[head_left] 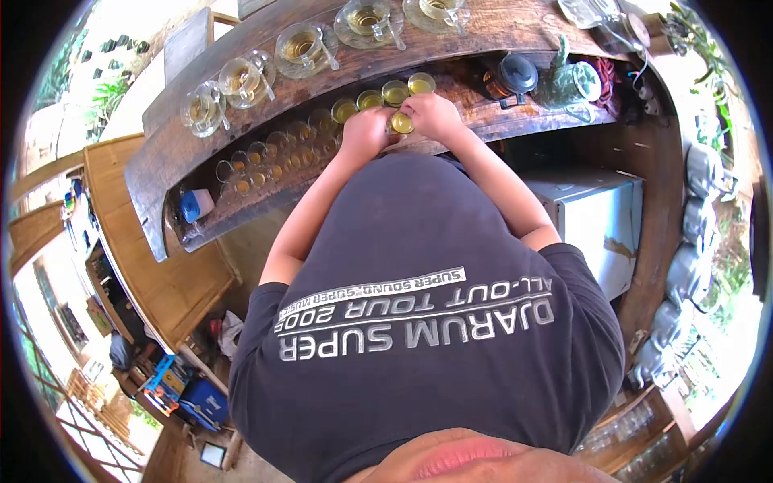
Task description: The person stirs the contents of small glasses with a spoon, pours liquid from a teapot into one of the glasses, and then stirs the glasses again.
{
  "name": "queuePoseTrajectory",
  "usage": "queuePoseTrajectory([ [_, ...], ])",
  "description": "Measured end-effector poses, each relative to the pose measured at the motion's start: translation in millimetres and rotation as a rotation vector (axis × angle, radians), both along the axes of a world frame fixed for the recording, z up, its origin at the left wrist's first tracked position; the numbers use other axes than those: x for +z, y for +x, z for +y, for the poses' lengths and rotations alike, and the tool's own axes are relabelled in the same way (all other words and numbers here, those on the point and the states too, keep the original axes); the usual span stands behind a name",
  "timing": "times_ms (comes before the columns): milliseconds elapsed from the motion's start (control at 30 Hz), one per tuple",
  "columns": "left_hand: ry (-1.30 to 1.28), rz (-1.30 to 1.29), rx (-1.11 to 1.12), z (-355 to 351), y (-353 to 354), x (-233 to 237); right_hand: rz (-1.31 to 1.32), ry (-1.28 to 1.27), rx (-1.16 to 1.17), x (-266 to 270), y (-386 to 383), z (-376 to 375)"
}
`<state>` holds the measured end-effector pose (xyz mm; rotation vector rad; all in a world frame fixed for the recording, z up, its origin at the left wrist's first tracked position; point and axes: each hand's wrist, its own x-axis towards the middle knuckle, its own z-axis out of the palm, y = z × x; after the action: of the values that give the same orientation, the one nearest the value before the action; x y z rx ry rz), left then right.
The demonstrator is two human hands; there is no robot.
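Observation:
A small glass of yellow-green liquid sits between my two hands at the lower shelf of the wooden counter. My right hand has its fingers closed at the glass's rim. From the other side, my left hand is closed against the same glass, its fingertips partly hidden. Just beyond my hands stands a row of similar filled glasses, among them one glass by my right knuckles and another glass beside my left hand. More small glasses in two rows run along the shelf to the left.
On the upper counter stand several glass cups on saucers. Right of my hands are a French press and a patterned green pitcher. A blue-and-white box sits at the shelf's left end. A white appliance is below right.

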<state>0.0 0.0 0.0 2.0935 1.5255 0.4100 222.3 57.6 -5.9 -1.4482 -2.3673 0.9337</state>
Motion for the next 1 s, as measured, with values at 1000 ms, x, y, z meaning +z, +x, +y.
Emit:
queuePoseTrajectory([
  [1000,0.041,-0.003,0.033,2,12,6,0.059,0.038,0.052,1,5,3],
])
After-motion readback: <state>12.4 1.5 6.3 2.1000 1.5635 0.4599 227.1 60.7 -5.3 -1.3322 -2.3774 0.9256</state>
